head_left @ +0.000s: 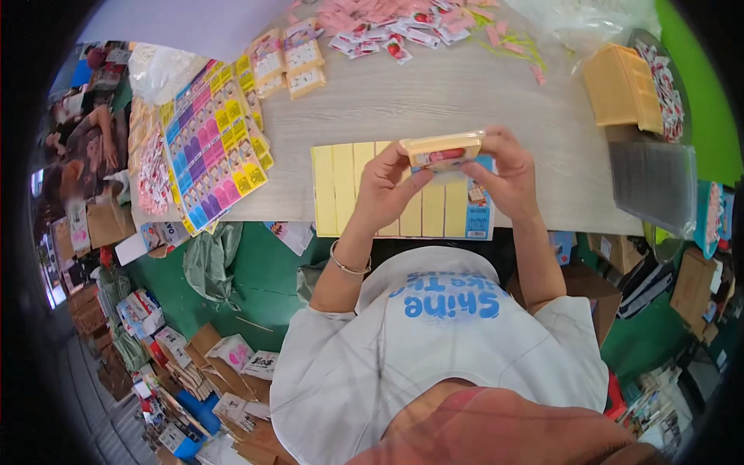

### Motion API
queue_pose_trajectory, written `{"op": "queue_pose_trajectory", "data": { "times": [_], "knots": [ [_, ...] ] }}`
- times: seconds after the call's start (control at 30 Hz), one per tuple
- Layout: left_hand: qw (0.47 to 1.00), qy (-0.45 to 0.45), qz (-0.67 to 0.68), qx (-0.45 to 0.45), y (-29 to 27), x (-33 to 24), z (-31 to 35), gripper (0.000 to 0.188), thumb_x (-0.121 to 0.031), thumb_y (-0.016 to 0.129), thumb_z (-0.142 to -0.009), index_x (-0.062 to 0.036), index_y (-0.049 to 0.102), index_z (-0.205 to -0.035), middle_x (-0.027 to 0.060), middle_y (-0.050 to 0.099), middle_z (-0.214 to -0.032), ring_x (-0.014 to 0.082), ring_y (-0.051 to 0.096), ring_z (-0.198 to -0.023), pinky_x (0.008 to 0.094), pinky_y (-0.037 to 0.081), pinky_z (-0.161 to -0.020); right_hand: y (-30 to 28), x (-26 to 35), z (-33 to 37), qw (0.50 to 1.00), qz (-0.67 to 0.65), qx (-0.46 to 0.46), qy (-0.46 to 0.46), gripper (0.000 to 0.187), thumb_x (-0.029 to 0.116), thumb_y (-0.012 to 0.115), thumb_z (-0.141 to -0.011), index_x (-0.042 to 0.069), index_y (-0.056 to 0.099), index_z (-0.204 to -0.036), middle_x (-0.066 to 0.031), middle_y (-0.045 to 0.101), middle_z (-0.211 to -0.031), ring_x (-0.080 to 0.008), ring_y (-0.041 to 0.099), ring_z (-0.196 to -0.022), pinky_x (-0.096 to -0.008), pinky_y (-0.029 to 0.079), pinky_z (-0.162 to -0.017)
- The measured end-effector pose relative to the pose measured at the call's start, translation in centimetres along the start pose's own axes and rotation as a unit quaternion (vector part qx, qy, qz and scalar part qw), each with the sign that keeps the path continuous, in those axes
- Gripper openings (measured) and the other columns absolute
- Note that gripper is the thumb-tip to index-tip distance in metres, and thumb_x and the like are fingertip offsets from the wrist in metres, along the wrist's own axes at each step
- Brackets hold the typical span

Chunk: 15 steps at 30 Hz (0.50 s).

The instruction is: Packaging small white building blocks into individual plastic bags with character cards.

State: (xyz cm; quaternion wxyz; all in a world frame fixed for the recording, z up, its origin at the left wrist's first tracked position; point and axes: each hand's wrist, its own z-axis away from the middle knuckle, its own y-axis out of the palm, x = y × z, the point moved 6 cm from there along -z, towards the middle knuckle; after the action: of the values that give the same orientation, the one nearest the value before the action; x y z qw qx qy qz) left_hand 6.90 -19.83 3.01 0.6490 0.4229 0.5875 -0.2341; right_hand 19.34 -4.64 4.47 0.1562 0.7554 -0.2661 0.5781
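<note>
My left hand (pixel 385 187) and my right hand (pixel 505 172) grip a small pale-yellow plastic tray pack (pixel 442 145) by its two ends, thumbs on the near side. It is tilted, with a clear cover and something red showing on its near face. Its contents are hard to make out. Below it on the table lies a sheet of pale-yellow strips (pixel 333 190) with a blue printed panel (pixel 478 213) at its right end. My hands hover over this sheet and partly hide it.
Colourful printed label sheets (pixel 217 147) lie to the left, near finished-looking packs (pixel 287 58). Small sachets (pixel 395 46) are heaped at the far side. Stacked yellow trays (pixel 616 89) and clear plastic covers (pixel 655 186) stand at the right. Cardboard boxes (pixel 225 360) crowd the green floor.
</note>
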Motion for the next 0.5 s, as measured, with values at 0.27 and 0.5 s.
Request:
{"op": "queue_pose_trajectory", "data": {
  "times": [0.27, 0.5],
  "knots": [
    [0.987, -0.065, -0.140, -0.052, -5.2, 1.6, -2.8, 0.031, -0.011, 0.073, -0.092, -0.0035, 0.067, -0.121, 0.0034, 0.072, -0.108, 0.0095, 0.066, -0.098, 0.0278, 0.054, -0.086, 2.0, -3.9, 1.1, 0.985, -0.090, -0.083, 0.118, 0.035, -0.003, 0.068, -0.091, 0.002, 0.060, -0.124, -0.0055, 0.063, -0.113, -0.0109, 0.063, -0.095, -0.0260, 0.052, -0.083],
    [0.849, -0.020, -0.484, -0.212, -28.7, -6.9, -15.9, 0.055, -0.037, 0.073, -0.091, 0.0025, 0.062, -0.128, 0.0133, 0.070, -0.114, 0.0177, 0.067, -0.097, 0.0311, 0.053, -0.085, -2.2, -6.8, 2.6, 0.968, -0.141, -0.162, 0.131, 0.030, 0.007, 0.058, -0.100, 0.005, 0.056, -0.130, -0.0018, 0.060, -0.106, -0.0060, 0.058, -0.086, -0.0221, 0.050, -0.076]
  ]
}}
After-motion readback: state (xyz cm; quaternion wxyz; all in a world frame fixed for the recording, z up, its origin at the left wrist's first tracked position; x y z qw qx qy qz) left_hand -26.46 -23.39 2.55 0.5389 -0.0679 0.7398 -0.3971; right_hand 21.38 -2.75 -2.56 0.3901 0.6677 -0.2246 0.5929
